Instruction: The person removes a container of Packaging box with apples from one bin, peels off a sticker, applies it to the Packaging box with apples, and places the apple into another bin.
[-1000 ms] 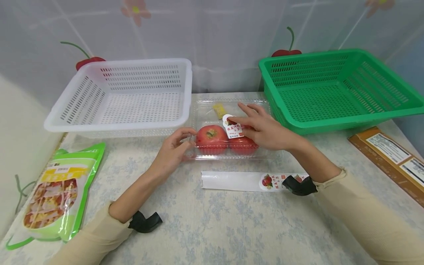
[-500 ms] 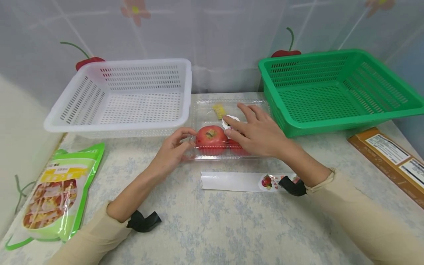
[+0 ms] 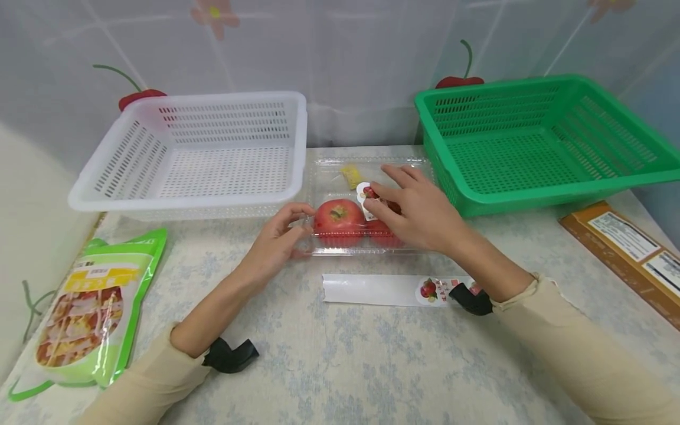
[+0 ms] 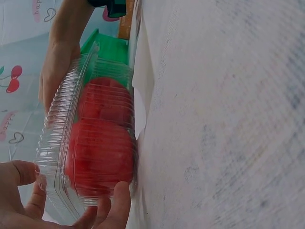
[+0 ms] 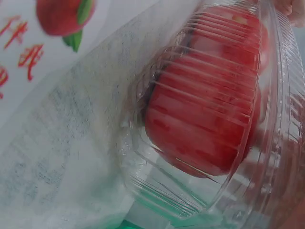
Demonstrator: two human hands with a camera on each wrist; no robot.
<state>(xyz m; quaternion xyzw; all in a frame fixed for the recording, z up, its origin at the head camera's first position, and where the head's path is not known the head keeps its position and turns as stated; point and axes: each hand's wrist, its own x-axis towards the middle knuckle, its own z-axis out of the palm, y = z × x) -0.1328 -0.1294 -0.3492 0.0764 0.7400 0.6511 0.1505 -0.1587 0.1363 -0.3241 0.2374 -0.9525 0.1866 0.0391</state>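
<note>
A clear plastic clamshell box (image 3: 325, 172) with two red fruits that look like apples (image 3: 339, 217) stands at the middle back in the head view. My left hand (image 3: 272, 241) holds the box's left end; in the left wrist view its thumb is at the lid's edge and its fingers (image 4: 119, 205) lie against the side wall. A white fruit sticker (image 3: 364, 191) lies on the lid above the apples. On that sticker rest the fingertips of my right hand (image 3: 419, 206), fingers mostly straight. This hand hides much of the sticker and the right apple.
A small yellow packet (image 3: 351, 176) shows in the box. Behind stand a white basket (image 3: 183, 203) on the left and a green basket (image 3: 510, 198) on the right. A strip of stickers (image 3: 372, 290) lies in front, a green food pouch (image 3: 87, 313) left, a brown package (image 3: 621, 254) right.
My right hand has shifted left across the lid and covers more of the sticker and the right apple. The left hand has stayed at the box's left end.
</note>
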